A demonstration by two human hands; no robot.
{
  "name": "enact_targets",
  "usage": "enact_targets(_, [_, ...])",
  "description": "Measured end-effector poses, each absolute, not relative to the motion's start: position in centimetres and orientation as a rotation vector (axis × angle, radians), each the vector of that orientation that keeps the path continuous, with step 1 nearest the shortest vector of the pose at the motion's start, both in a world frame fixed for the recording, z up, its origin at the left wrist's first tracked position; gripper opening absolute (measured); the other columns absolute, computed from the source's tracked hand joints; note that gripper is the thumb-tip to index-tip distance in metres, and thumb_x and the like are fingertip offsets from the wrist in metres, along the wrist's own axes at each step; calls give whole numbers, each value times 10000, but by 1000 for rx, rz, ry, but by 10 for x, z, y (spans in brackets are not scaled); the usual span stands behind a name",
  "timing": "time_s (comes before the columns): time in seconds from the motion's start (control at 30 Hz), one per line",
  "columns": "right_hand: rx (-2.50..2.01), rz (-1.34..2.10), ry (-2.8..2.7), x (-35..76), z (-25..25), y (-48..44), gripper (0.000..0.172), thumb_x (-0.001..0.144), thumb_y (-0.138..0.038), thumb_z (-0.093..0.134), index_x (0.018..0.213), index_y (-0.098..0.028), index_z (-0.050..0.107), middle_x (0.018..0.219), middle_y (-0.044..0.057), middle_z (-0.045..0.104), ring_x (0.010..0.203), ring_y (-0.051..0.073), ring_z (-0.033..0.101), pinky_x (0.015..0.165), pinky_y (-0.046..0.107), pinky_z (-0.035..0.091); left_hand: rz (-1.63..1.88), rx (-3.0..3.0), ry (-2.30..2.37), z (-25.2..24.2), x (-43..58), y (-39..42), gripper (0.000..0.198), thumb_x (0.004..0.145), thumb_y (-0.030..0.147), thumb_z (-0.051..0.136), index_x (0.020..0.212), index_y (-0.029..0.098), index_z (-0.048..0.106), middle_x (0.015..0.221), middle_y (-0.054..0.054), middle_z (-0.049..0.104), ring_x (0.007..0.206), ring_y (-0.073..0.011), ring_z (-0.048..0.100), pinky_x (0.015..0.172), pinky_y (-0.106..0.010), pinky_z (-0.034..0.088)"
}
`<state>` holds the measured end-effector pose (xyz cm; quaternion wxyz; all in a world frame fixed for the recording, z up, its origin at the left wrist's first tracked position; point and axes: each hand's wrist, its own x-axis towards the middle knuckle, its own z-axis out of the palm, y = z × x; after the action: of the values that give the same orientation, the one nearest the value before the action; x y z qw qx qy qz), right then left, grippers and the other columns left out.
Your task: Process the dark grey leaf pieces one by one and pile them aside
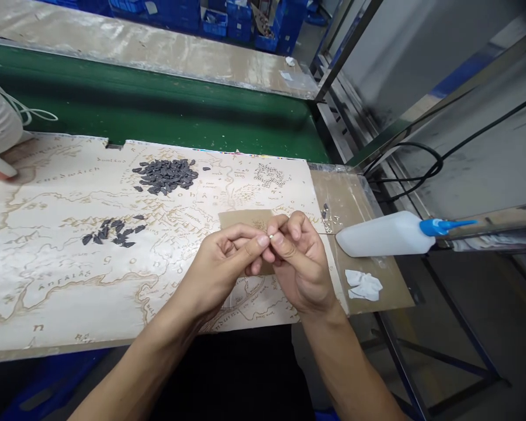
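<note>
Over the map-printed sheet (70, 199), my left hand (228, 257) and my right hand (302, 257) meet, thumbs and forefingers pinched together. Between the fingertips shows a tiny pale piece (271, 237), too small to name; both hands seem to grip it. Under the hands lies a brown square (234, 217), partly covered by them. Beyond it is a scatter of small pale bits (269, 175). To the left are a large pile of dark, flat, pointed pieces (166, 175) and a smaller group of the same pieces (116, 231).
A white bottle with a blue nozzle (386, 235) lies on its side at the right, near a crumpled white tissue (363, 285). At the far left stands a white fan (0, 126). A green belt (179, 111) runs behind the table; blue bins (175, 16) stand farther back.
</note>
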<state>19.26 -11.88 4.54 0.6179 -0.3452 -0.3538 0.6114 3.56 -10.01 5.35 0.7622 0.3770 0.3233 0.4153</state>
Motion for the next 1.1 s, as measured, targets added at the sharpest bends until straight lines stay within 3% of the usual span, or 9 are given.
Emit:
enact_targets(0.3, [-929, 1138, -962, 195, 40, -130, 396, 1000, -224, 895, 878, -282, 523, 1053, -1, 821, 751, 159, 741, 761, 352, 686, 909, 672, 743, 50, 35, -101, 319, 795, 395, 1049, 791, 175, 819, 698, -20, 746, 579, -79, 515, 582, -220, 439])
enact_targets(0.5, [-981, 1100, -948, 192, 39, -132, 388, 968, -242, 915, 885, -290, 539, 1034, -1, 827, 687, 158, 722, 719, 365, 687, 959, 747, 785, 41, 34, -104, 276, 833, 398, 1020, 836, 196, 832, 749, -36, 792, 599, -110, 588, 613, -253, 510])
enact_targets(0.7, [-1041, 1138, -1075, 205, 47, -131, 410, 934, -223, 935, 885, -295, 535, 984, -6, 804, 690, 166, 724, 676, 352, 640, 876, 830, 802, 37, 30, -102, 302, 777, 386, 1070, 896, 190, 873, 768, -55, 822, 653, -148, 674, 616, -263, 527])
enact_targets(0.83, [-1163, 1046, -1178, 216, 39, -128, 395, 942, -198, 901, 890, -295, 521, 975, 0, 791, 722, 165, 675, 734, 359, 607, 858, 816, 861, 29, 22, -106, 310, 785, 382, 1071, 984, 206, 911, 872, -78, 865, 748, -176, 743, 671, -276, 573])
enact_targets(0.97, [-1298, 877, -1267, 219, 18, -121, 347, 970, -145, 804, 889, -296, 502, 967, 5, 761, 797, 184, 657, 771, 367, 552, 843, 788, 928, 13, 8, -114, 282, 850, 384, 1033, 1048, 220, 917, 864, -75, 858, 781, -185, 764, 727, -290, 598])
enact_targets(1.1, [-1364, 819, -1385, 213, 4, -116, 332, 996, -172, 754, 876, -301, 473, 966, 17, 761, 783, 200, 633, 704, 367, 508, 901, 860, 1002, 7, -2, -119, 195, 909, 400, 981, 1005, 241, 924, 1017, -92, 882, 828, -184, 746, 765, -304, 605])
